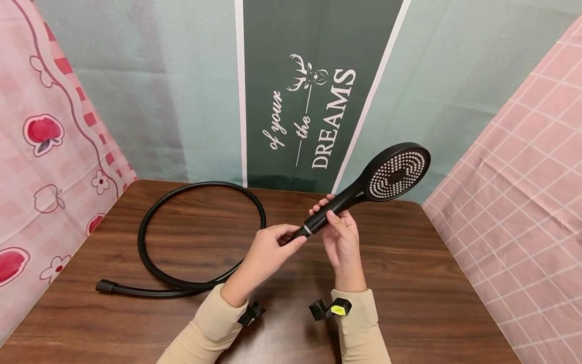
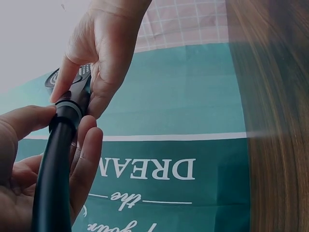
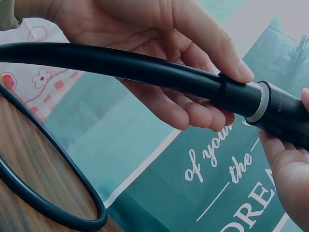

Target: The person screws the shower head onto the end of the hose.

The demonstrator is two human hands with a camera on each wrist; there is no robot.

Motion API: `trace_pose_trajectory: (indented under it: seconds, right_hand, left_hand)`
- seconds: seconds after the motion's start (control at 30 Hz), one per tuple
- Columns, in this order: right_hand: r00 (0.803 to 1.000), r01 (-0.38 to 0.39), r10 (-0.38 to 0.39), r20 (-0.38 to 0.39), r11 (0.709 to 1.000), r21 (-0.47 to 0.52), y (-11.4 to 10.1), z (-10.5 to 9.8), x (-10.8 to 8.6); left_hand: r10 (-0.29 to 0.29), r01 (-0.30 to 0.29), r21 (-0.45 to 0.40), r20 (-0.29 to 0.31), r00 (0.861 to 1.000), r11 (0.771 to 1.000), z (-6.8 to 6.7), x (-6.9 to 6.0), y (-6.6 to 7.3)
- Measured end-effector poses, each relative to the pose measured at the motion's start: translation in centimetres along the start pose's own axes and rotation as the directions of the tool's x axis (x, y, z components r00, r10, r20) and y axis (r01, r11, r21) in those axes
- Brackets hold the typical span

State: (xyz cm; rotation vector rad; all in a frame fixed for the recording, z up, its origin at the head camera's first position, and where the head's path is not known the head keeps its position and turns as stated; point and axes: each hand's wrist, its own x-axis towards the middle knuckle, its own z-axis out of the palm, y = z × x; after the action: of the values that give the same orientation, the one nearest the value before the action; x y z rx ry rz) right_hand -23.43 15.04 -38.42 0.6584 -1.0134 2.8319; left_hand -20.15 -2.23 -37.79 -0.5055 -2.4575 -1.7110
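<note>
We see a black shower head (image 1: 394, 172) right of the middle of the frame, held up over the tabletop (image 1: 400, 283) and tilted, with its round, dotted end toward the right. It looks hard and stiff, like plastic, and we guess it is fairly light. The round end is big, so it may want to tip. The handle (image 1: 338, 201) looks smooth, so it could slip a little. We think the best place to hold it is the middle of that handle, not the face with all the little dots.

The black hose (image 1: 142, 237) makes a big loop on the left of the frame, so it must bend well, and it looks a bit springy. It may tug, so we would hold it by its hard end (image 3: 236, 99), just beside the pale ring (image 1: 307, 230).

Now the hands. The right hand (image 1: 343, 242) is curled round the handle, thumb on one side and fingertips on the other. The left hand (image 1: 268, 250) pinches the hard end of the hose, with a narrow gap that the hose fills. The hands are close together, one on each side of the ring. We can't tell how tightly the parts fit
</note>
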Motion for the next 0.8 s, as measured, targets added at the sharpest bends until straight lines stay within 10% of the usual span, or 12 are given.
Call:
trace_pose_trajectory:
  seconds: [0.8]
  right_hand:
    - [1.0,0.002,-0.003,0.008,1.0,0.004,-0.05,-0.03,-0.02]
  left_hand:
    - [-0.004,0.004,-0.012,-0.016,1.0,1.0,0.01,-0.04,0.17]
